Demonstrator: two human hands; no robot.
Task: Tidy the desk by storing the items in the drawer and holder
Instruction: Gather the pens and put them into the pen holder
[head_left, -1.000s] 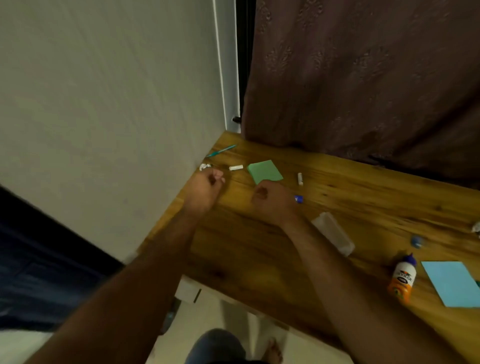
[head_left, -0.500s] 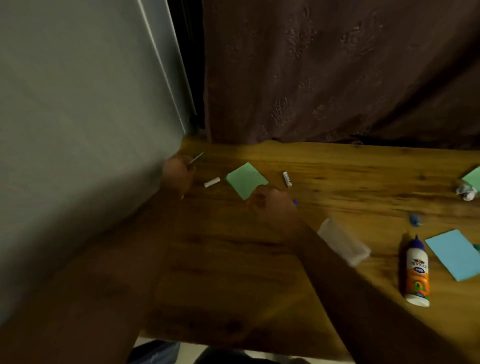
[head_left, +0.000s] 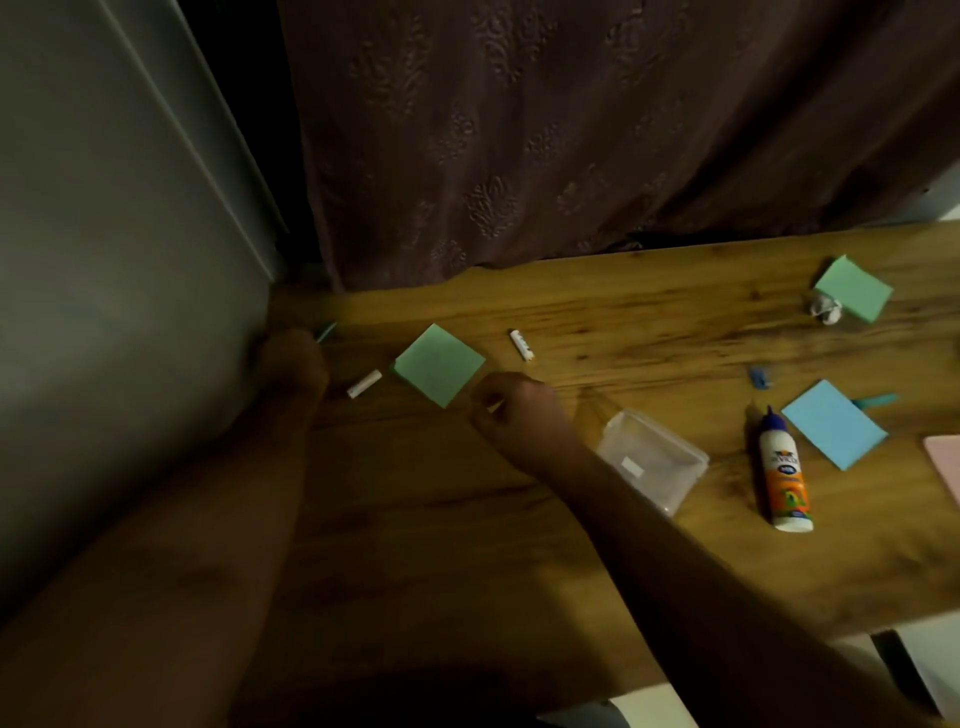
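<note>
Nearby, at the left middle of the frame, the left hand (head_left: 293, 364) was seen curled into a fist against the wall, with a thin teal pen (head_left: 326, 331) sticking out past its knuckles; the grip itself was blurred. The right hand (head_left: 511, 410) was curled at the centre of the frame, and whether anything was pinched in it could not be told. Between the hands a small white stick (head_left: 364, 384) and a green note pad (head_left: 439, 364) were laid on the tabletop (head_left: 467, 519). A second white stick (head_left: 522, 345) was placed just above the right hand. Further right, a clear plastic box (head_left: 652, 460), a glue bottle (head_left: 783, 470) on its side and a blue note pad (head_left: 832, 431) were found.
</note>
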